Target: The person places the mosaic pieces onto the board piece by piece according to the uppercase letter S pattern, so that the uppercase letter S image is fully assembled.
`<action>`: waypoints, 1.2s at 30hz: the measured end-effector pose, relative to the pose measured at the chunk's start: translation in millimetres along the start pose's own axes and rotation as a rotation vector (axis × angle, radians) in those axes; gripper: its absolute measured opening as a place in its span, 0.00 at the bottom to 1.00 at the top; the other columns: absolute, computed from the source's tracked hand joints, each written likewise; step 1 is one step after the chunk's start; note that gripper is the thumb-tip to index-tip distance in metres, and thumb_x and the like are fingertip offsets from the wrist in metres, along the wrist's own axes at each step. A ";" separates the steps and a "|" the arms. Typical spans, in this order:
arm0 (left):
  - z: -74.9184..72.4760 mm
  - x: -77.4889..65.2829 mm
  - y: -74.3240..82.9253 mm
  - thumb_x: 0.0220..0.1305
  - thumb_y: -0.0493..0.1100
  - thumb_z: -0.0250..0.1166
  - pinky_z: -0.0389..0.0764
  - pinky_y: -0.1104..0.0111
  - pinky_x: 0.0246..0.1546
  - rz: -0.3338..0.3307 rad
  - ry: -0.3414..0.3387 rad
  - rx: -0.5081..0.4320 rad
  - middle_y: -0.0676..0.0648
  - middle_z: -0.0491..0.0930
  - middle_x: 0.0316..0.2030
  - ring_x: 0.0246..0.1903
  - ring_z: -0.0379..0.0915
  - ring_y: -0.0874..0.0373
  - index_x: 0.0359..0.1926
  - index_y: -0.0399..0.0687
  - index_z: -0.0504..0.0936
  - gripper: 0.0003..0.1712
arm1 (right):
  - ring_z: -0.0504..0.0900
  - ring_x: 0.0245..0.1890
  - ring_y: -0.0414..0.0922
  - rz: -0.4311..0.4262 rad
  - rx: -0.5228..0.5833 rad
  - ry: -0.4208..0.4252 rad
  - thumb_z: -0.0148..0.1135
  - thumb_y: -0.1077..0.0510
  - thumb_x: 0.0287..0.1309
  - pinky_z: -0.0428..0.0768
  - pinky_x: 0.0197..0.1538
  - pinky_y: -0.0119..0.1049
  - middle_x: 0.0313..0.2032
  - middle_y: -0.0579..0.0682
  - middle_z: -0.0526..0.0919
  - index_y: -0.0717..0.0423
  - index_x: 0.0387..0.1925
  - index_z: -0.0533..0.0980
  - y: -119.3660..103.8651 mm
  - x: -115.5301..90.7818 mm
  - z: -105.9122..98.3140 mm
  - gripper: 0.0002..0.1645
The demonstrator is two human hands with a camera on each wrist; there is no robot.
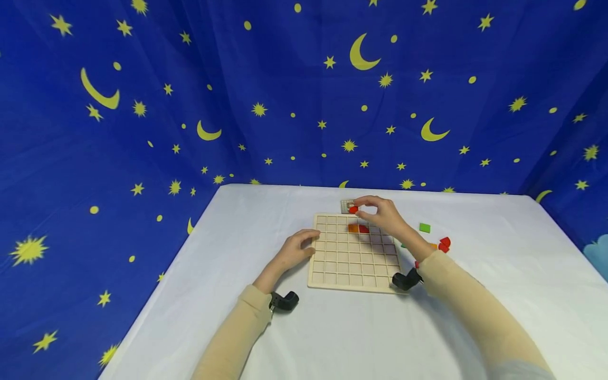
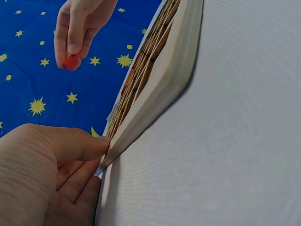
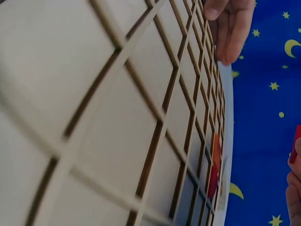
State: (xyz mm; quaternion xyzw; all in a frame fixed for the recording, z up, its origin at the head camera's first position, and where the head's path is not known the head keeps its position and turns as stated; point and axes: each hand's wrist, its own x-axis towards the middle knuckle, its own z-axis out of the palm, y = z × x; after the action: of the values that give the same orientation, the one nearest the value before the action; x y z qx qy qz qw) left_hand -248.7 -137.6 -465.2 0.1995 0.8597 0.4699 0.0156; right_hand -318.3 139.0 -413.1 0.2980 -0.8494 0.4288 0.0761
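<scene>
A pale wooden grid board (image 1: 351, 267) lies on the table, divided into square cells by thin strips. My left hand (image 1: 295, 249) touches the board's left edge, thumb and fingers set apart along the rim; in the left wrist view the thumb (image 2: 89, 147) meets the frame. Above the board's far edge, my right hand (image 1: 385, 214) pinches a small red tile (image 1: 353, 210) between thumb and fingers. The same red tile (image 2: 72, 62) shows in the left wrist view, its exact shape partly hidden. Orange (image 1: 353, 228) and red (image 1: 363, 229) pieces sit side by side in upper cells.
Beyond the board lies a small patterned card (image 1: 345, 206), partly behind the held tile. To the right are a green tile (image 1: 425, 228) and several red pieces (image 1: 444, 243); others are partly hidden by the right forearm. A blue starry curtain (image 1: 304, 95) stands behind the white table (image 1: 266, 211).
</scene>
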 end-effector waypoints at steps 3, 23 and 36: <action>0.4 1.0 0.4 0.58 0.28 0.62 0.67 0.67 0.62 -0.015 0.003 0.007 0.41 0.71 0.59 0.60 0.66 0.50 0.61 0.37 0.72 0.27 | 0.76 0.51 0.56 -0.018 0.011 -0.006 0.65 0.60 0.56 0.74 0.55 0.57 0.49 0.55 0.81 0.63 0.50 0.78 0.3 4.9 6.6 0.19; -0.6 0.0 1.0 0.57 0.27 0.62 0.67 0.66 0.62 -0.001 0.007 0.014 0.40 0.71 0.59 0.59 0.66 0.48 0.59 0.36 0.73 0.27 | 0.76 0.51 0.56 0.016 -0.031 -0.096 0.64 0.63 0.57 0.77 0.53 0.52 0.47 0.57 0.81 0.64 0.51 0.77 18.0 3.9 39.4 0.19; -0.2 1.5 -1.1 0.58 0.29 0.61 0.66 0.65 0.63 0.000 -0.003 0.018 0.41 0.71 0.59 0.60 0.65 0.49 0.60 0.37 0.73 0.27 | 0.77 0.50 0.56 0.007 -0.089 -0.136 0.65 0.61 0.56 0.78 0.51 0.52 0.50 0.59 0.80 0.62 0.50 0.78 25.5 -1.9 48.2 0.19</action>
State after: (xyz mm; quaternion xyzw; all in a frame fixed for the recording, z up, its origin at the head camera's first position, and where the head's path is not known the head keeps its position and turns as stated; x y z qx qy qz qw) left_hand -250.5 -137.8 -465.7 0.2002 0.8640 0.4617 0.0150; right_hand -325.2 114.2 -461.2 0.3201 -0.8719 0.3694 0.0298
